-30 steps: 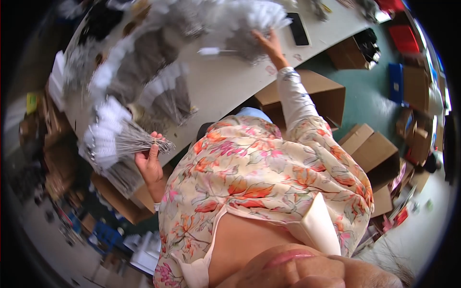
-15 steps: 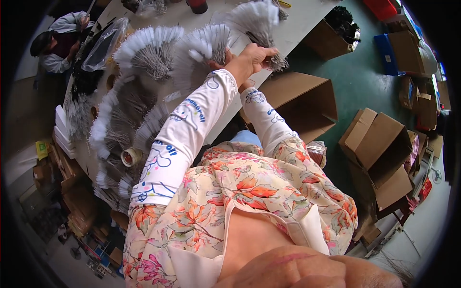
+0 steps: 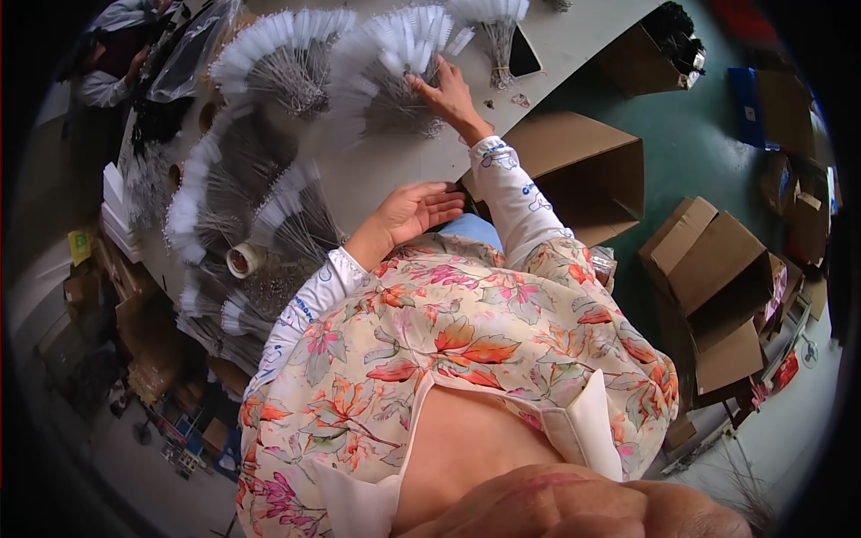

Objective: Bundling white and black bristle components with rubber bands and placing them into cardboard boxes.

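Note:
My right hand (image 3: 451, 97) reaches over the table, thumb and fingers closed around part of a bundle of thin wire brushes (image 3: 395, 45) with white bristled ends. Nearer my body, my left hand (image 3: 414, 213) hangs at the table's edge, palm up, fingers stretched out and holding nothing. Just beyond my right hand lies a banded bundle of the same brushes (image 3: 499, 45), white ends pointing away and stems gathered near a band. It partly covers a flat dark object (image 3: 526, 56). Small bands (image 3: 520, 100) lie beside it.
More fanned brush bundles (image 3: 287, 63) spread leftward over the table (image 3: 359, 166). A tape roll (image 3: 242, 260) sits among them. An open cardboard box (image 3: 574, 148) stands against the table's right edge; another box (image 3: 641, 63) holds black items. A co-worker's sleeve (image 3: 103, 88) shows far left.
Both hands were together at the far bundle, which now lies on the table. My left hand has drawn back toward my body; my right has moved onto the neighbouring bundle.

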Demonstrator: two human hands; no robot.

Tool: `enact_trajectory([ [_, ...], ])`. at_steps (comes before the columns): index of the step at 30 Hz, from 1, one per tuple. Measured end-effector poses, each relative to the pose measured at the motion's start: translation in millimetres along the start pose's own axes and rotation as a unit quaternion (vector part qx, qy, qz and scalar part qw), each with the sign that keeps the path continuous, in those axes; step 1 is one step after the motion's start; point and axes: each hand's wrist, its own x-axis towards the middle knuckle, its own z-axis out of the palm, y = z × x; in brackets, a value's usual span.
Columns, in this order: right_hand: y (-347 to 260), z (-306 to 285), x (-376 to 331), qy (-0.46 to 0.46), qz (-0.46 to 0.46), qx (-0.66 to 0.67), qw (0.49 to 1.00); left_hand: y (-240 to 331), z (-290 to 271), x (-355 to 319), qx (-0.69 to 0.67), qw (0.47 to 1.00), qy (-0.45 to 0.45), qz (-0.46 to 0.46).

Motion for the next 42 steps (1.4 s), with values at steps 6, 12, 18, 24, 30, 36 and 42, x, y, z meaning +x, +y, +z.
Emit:
enact_trajectory([
  [6,-0.1,1.4,3.8,-0.011,-0.008,0.035,0.999,-16.6,-81.7,30.7,-0.205,0.969,0.088,0.109],
  [12,-7.2,-42.3,5.3,0.012,-0.002,0.187,0.982,-1.2,-97.3,43.2,-0.303,0.900,0.147,0.278],
  [18,59.7,-53.6,53.6,0.301,-0.003,-0.127,0.945,52.8,-86.5,48.9,-0.099,0.952,0.184,0.224],
  [24,47.4,-35.5,53.6,0.126,0.001,-0.133,0.983,76.1,-73.3,77.4,-0.018,0.940,0.233,0.249],
  [30,54.0,-12.9,37.3,0.087,-0.042,-0.147,0.984,77.1,-69.4,89.8,-0.015,0.920,0.295,0.259],
  [36,53.1,-19.4,32.9,0.078,-0.025,-0.021,0.996,72.7,-59.3,75.5,-0.045,0.905,0.322,0.273],
  [42,72.0,-30.9,29.7,0.105,-0.013,0.020,0.994,69.6,-56.7,62.6,-0.030,0.923,0.294,0.245],
])
